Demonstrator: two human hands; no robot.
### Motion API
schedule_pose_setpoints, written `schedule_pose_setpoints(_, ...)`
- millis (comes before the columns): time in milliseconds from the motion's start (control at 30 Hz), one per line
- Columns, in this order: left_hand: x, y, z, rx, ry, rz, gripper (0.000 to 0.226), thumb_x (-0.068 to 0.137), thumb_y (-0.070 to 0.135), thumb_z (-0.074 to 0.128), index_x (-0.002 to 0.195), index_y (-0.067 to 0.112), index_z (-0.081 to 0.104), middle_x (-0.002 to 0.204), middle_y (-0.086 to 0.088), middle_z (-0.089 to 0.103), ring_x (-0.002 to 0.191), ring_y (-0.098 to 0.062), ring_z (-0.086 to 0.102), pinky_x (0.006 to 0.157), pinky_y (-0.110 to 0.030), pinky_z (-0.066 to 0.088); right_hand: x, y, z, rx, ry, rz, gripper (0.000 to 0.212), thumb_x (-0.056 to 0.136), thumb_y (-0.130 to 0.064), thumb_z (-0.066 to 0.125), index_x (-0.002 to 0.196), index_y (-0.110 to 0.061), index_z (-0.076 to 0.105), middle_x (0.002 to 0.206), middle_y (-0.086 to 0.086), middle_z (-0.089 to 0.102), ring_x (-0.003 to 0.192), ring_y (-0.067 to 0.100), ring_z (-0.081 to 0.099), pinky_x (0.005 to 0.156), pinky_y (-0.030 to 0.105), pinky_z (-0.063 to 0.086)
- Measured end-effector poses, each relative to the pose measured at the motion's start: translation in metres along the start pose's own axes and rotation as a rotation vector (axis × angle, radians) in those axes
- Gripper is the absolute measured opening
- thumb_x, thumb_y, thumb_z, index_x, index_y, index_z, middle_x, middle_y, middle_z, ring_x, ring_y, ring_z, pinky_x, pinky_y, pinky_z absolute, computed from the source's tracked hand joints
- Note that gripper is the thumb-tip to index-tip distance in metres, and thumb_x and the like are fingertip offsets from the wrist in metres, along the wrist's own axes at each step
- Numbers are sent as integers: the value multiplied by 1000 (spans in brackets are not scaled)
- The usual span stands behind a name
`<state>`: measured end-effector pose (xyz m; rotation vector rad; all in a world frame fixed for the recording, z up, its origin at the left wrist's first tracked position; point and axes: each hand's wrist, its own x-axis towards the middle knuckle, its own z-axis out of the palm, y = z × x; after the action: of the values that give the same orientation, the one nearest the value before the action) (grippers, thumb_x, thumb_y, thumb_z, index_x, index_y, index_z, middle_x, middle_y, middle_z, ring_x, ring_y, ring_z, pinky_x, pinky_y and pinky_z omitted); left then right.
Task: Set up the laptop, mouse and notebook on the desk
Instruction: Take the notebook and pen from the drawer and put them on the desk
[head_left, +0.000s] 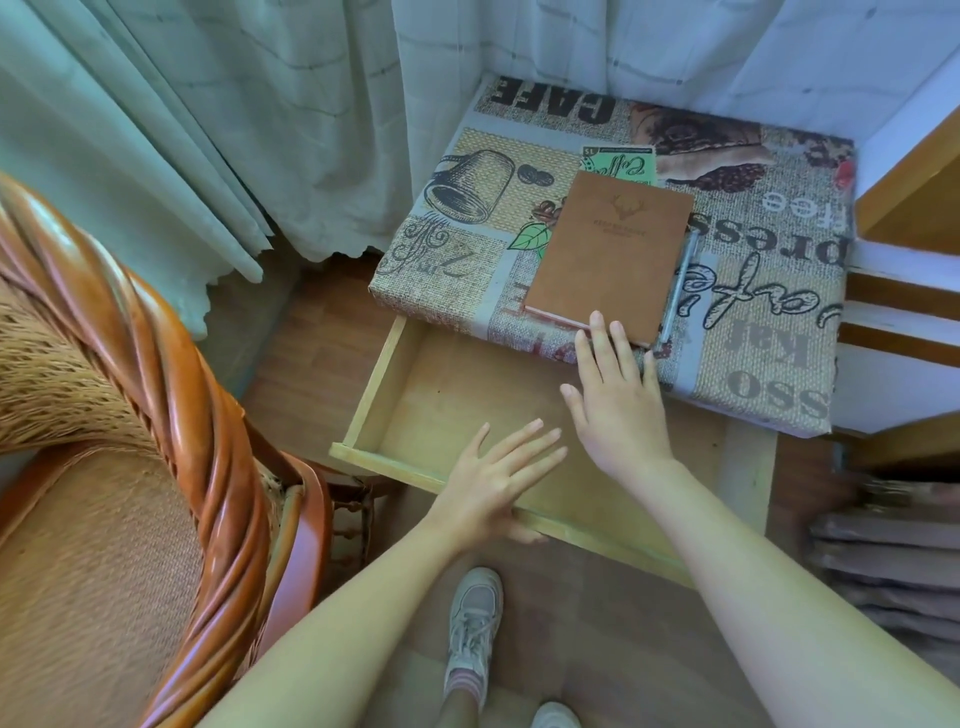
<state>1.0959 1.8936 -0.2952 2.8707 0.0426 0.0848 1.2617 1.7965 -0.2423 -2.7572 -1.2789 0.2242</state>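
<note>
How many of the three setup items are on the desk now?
1: the brown notebook lies on the patterned desk, a pen beside it. No laptop or mouse in view.

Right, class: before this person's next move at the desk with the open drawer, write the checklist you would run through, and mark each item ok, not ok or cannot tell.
1. Notebook on the desk: ok, it lies flat and closed.
2. Pen beside the notebook: ok, along its right edge.
3. Laptop and mouse on the desk: not ok, neither is in view.
4. Drawer shut: not ok, it is pulled out and looks empty.
5. Left hand free: ok, fingers spread, resting on the drawer's front rail.
6. Right hand free: ok, open, fingertips at the notebook's near edge; contact cannot tell.
</note>
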Motion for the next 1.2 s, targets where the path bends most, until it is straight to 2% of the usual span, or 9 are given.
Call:
schedule_pose_setpoints(233, 27, -2, -20, 113, 36, -35, 124, 47, 76, 73, 148, 17, 33, 157, 1, 29, 147, -13, 18, 112, -53, 24, 1, -8, -4, 89, 7, 54, 57, 100, -40, 21, 150, -13, 18, 160, -2, -2, 147, 17, -3, 116, 54, 8)
schedule_pose_setpoints(433, 33, -5, -20, 183, -29, -21, 136, 44, 80, 69, 151, 10, 21, 160, -3, 16, 148, -17, 10, 115, -52, 10, 1, -6, 4, 116, 109, 61, 61, 96, -45, 13, 147, -14, 28, 159, 0, 13, 146, 17, 9, 115, 56, 10)
schedule_pose_setpoints(567, 36, -8, -22, 174, -30, -60, 137, 44, 77, 72, 151, 9, 22, 161, -4, 13, 149, -15, 6, 116, -51, 10, -5, -6, 6, 141, 128, 62, 64, 95, -50, 23, 148, -15, 24, 159, 3, 11, 147, 17, 6, 116, 55, 6)
schedule_pose_setpoints(733, 70, -13, -39, 147, 58, -200, 131, 47, 61, 80, 151, 7, 21, 161, -6, 13, 148, -15, 9, 117, -48, 10, -20, 13, 7, -74, 13, -65, 101, 75, -69, 44, 149, -7, 16, 160, 9, 5, 147, 21, 5, 115, 59, 6)
schedule_pose_setpoints(867, 118, -17, -41, 223, 85, -212, 129, 50, 48, 85, 152, 9, 16, 161, -6, 12, 148, -16, 9, 118, -46, 6, -12, 20, 2, -165, -21, -39, 116, 65, -57, 70, 150, -5, 11, 160, 11, 2, 147, 24, 2, 114, 61, 7)
schedule_pose_setpoints(933, 138, -21, -40, 254, 83, -185, 123, 51, 42, 88, 150, 10, 23, 159, -6, 22, 147, -17, 18, 117, -48, 13, -3, 23, 0, -178, -5, 7, 114, 65, -47, 76, 149, -4, 12, 159, 12, 5, 147, 25, 6, 113, 60, 8)
schedule_pose_setpoints(1000, 151, -24, -36, 291, 102, -162, 103, 61, 38, 84, 146, 9, 36, 153, -9, 36, 141, -21, 34, 111, -50, 31, 7, 30, -1, -160, 36, 48, 104, 69, -32, 77, 149, -5, 15, 159, 10, 13, 146, 25, 14, 113, 57, 16)
schedule_pose_setpoints(1100, 161, -30, -23, 407, 189, -57, 50, 90, 22, 55, 138, 8, 49, 143, -12, 51, 131, -25, 49, 97, -51, 47, 20, 41, -4, -109, 112, 37, 86, 74, -10, 71, 147, -7, 26, 155, 7, 26, 141, 24, 28, 108, 51, 34)
schedule_pose_setpoints(1200, 162, -33, -21, 447, 188, 0, 41, 100, 15, 33, 135, 7, 52, 139, -15, 54, 128, -27, 52, 93, -51, 50, 25, 45, -4, -74, 141, 12, 81, 74, -4, 67, 146, -7, 29, 154, 7, 30, 140, 26, 32, 103, 50, 41)
